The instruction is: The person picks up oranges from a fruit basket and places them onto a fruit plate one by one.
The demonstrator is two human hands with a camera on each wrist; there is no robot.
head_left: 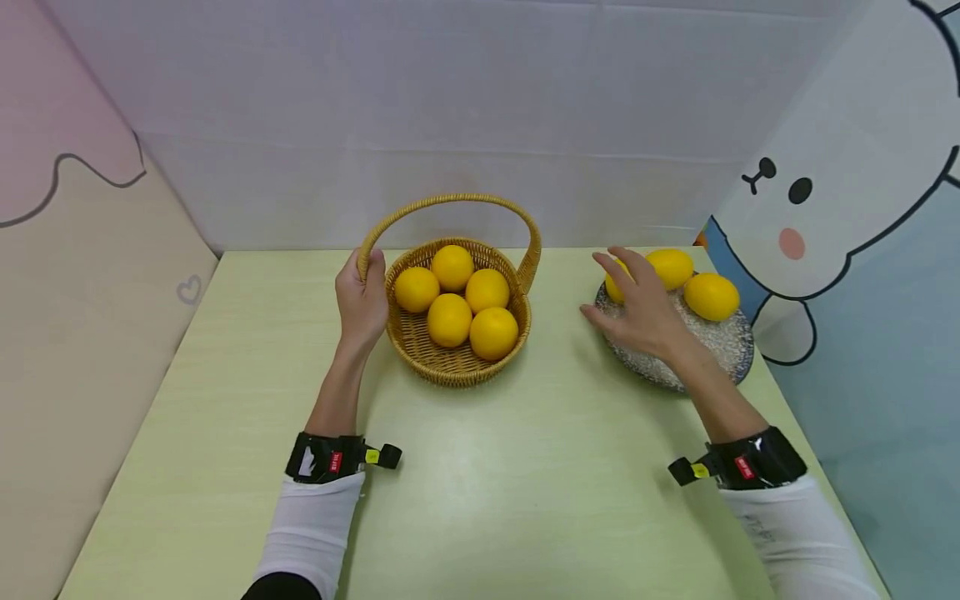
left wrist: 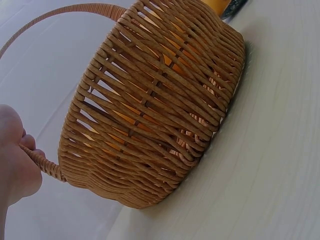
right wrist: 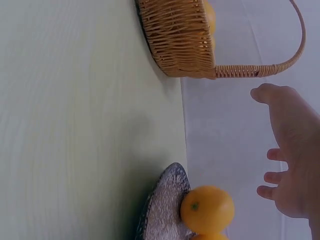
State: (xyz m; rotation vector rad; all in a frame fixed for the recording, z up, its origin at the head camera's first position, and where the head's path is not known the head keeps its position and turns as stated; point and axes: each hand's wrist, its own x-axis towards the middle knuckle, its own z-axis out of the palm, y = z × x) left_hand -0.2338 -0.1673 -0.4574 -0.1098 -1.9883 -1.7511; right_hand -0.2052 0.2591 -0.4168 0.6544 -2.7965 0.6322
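Note:
In the head view my left hand (head_left: 362, 302) grips the handle (head_left: 459, 198) of a woven wicker basket (head_left: 442, 372) on its left side. Several oranges (head_left: 449, 321) lie inside; the left wrist view shows them only through gaps in the basket's weave (left wrist: 150, 100). Over a speckled grey plate (head_left: 723, 346) at the right, my right hand (head_left: 641, 312) hovers with fingers spread, holding nothing. Two yellow, lemon-like fruits (head_left: 711, 297) sit on the plate, with another fruit (head_left: 615, 283) partly behind the fingers. In the right wrist view, an orange-coloured round fruit (right wrist: 207, 209) rests at the plate's edge.
Everything stands on a pale green-yellow table (head_left: 517, 500). A whitish wall (head_left: 450, 108) rises at its back edge, and a panel with a cartoon face (head_left: 840, 167) borders the right side near the plate. A cream panel (head_left: 90, 333) is at the left.

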